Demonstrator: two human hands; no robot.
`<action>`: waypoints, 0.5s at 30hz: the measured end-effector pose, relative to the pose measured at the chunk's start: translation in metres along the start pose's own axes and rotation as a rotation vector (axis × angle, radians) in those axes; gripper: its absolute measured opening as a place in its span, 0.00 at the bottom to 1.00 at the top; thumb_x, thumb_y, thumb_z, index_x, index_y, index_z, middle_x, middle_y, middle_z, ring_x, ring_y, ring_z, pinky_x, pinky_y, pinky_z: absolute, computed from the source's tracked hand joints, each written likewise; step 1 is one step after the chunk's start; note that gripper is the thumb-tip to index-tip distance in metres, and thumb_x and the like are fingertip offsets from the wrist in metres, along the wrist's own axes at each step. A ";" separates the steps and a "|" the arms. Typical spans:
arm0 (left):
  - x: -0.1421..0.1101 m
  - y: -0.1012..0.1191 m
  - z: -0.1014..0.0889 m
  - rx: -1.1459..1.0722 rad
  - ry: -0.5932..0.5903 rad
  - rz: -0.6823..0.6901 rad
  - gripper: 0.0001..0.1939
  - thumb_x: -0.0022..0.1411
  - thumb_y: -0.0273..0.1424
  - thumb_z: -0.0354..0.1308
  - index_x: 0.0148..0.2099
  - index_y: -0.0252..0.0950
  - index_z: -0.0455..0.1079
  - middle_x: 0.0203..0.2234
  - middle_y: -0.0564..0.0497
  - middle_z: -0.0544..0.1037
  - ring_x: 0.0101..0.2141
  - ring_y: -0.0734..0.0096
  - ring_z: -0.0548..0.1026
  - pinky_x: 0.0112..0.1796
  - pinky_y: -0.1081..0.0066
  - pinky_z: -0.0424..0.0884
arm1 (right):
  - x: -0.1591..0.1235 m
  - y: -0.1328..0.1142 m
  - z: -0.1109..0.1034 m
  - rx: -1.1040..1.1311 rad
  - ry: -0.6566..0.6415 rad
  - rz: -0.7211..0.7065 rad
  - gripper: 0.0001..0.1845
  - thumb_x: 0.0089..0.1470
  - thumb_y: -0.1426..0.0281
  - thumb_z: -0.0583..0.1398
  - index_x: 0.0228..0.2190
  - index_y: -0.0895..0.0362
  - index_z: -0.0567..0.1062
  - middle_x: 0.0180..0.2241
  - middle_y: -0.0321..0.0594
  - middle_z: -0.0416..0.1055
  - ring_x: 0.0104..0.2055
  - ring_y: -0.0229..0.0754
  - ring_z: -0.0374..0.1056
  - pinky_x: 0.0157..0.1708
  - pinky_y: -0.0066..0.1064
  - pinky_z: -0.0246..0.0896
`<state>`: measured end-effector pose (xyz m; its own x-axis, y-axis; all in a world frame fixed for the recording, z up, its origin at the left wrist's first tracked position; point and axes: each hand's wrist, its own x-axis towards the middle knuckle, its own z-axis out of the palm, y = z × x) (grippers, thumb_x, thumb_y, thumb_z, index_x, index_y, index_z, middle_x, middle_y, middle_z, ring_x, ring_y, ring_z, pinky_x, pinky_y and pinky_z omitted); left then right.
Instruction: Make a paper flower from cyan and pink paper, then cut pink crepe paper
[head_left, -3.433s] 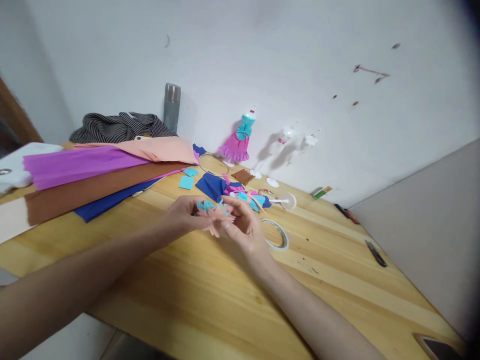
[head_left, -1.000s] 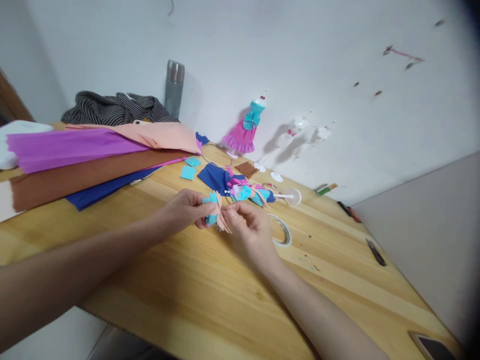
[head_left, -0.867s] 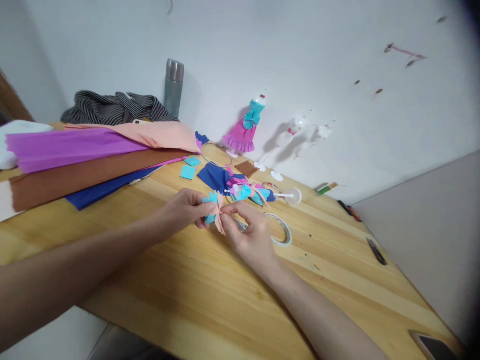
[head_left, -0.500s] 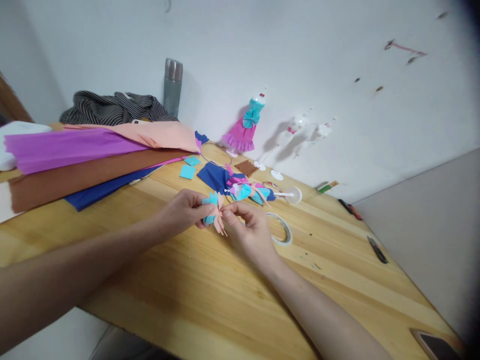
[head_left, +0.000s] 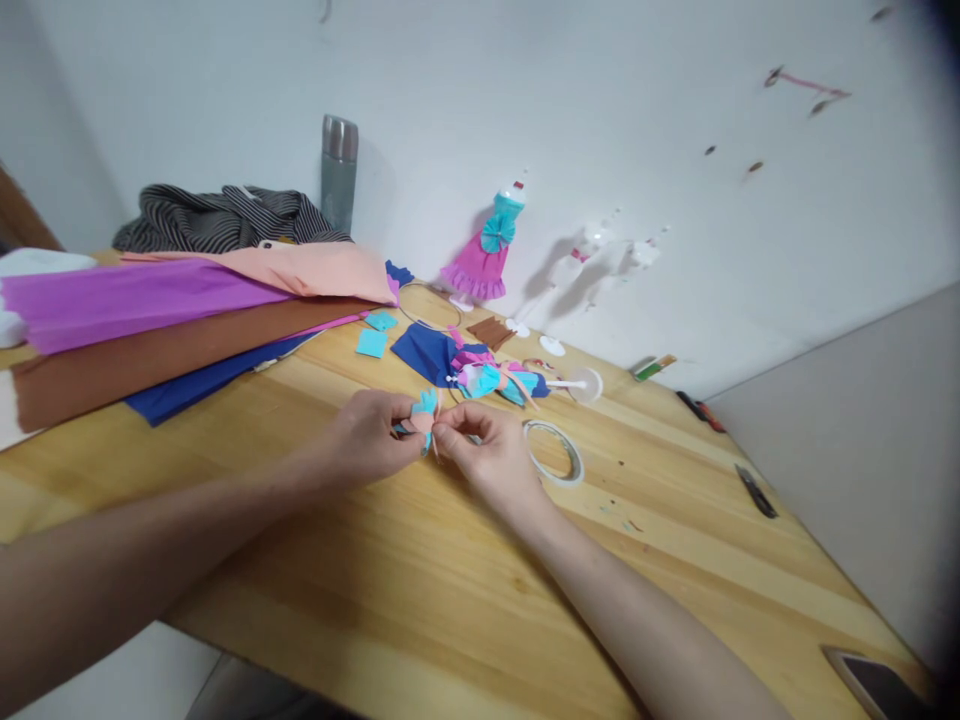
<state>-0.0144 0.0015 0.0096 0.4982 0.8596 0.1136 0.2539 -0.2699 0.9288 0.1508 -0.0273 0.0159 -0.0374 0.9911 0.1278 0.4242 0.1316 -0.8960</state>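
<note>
The fingers (head_left: pixel 448 432) of the right hand (head_left: pixel 499 460) are closed in a small pinch on the near edge of the flower-like paper piece (head_left: pixel 421 424); no gap can be seen between thumb and forefinger. The left hand (head_left: pixel 367 435) holds the same piece from its other side, thumb over the petals, so both hands are about equally near. The piece lies between them, above the table (head_left: pixel 420 600); its longer direction seems to go across the line from hand to hand. Its petals are thin, pointed, light blue and peach.

Just beyond lies a dressed figure (head_left: pixel 487 379) on its side, wrapped in soft, gathered paper. The tape roll (head_left: pixel 577 466), a smooth pale ring, is flat beside the right hand. Farther are flat blue squares (head_left: pixel 371 343) and long, finely wrinkled sheets, purple (head_left: pixel 142 300) and brown (head_left: pixel 180 350).
</note>
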 end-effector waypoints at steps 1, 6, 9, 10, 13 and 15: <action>0.000 0.000 -0.001 0.078 0.012 0.024 0.09 0.50 0.28 0.52 0.22 0.32 0.68 0.18 0.56 0.64 0.24 0.76 0.61 0.25 0.76 0.53 | 0.000 0.000 0.000 -0.013 0.004 0.004 0.07 0.45 0.68 0.60 0.20 0.58 0.72 0.19 0.37 0.71 0.20 0.36 0.63 0.22 0.28 0.57; 0.004 -0.003 -0.003 0.074 -0.011 0.042 0.10 0.52 0.30 0.50 0.23 0.33 0.68 0.17 0.55 0.65 0.22 0.76 0.62 0.24 0.76 0.54 | -0.001 -0.003 -0.002 0.005 -0.058 -0.001 0.09 0.49 0.66 0.59 0.22 0.58 0.71 0.19 0.37 0.71 0.21 0.37 0.64 0.22 0.28 0.56; 0.005 -0.004 -0.003 0.106 0.007 0.008 0.11 0.53 0.31 0.50 0.22 0.33 0.65 0.16 0.56 0.63 0.21 0.76 0.61 0.23 0.76 0.53 | -0.002 -0.004 -0.001 -0.132 -0.035 -0.113 0.08 0.49 0.65 0.61 0.24 0.57 0.73 0.25 0.39 0.74 0.27 0.40 0.68 0.29 0.30 0.60; 0.005 -0.004 -0.004 0.131 0.011 0.008 0.12 0.54 0.32 0.50 0.21 0.33 0.64 0.15 0.56 0.62 0.21 0.77 0.60 0.22 0.75 0.53 | -0.002 -0.005 -0.001 -0.190 -0.017 -0.148 0.07 0.49 0.66 0.61 0.24 0.57 0.73 0.26 0.39 0.74 0.29 0.41 0.69 0.31 0.31 0.61; 0.004 -0.004 -0.004 0.160 0.009 0.018 0.13 0.54 0.32 0.50 0.19 0.34 0.60 0.15 0.56 0.61 0.20 0.78 0.60 0.22 0.75 0.52 | -0.003 -0.004 -0.002 -0.274 0.009 -0.185 0.07 0.50 0.70 0.59 0.23 0.57 0.73 0.25 0.39 0.74 0.28 0.41 0.68 0.32 0.31 0.60; 0.005 -0.004 -0.004 0.128 -0.010 0.002 0.13 0.54 0.31 0.49 0.19 0.34 0.61 0.15 0.55 0.63 0.20 0.77 0.61 0.23 0.76 0.54 | -0.002 -0.002 -0.002 -0.234 -0.022 -0.155 0.08 0.52 0.70 0.57 0.23 0.57 0.73 0.23 0.38 0.73 0.26 0.40 0.67 0.29 0.31 0.60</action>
<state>-0.0166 0.0083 0.0081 0.5071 0.8547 0.1111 0.3567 -0.3256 0.8756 0.1520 -0.0299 0.0187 -0.1372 0.9600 0.2441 0.6089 0.2761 -0.7436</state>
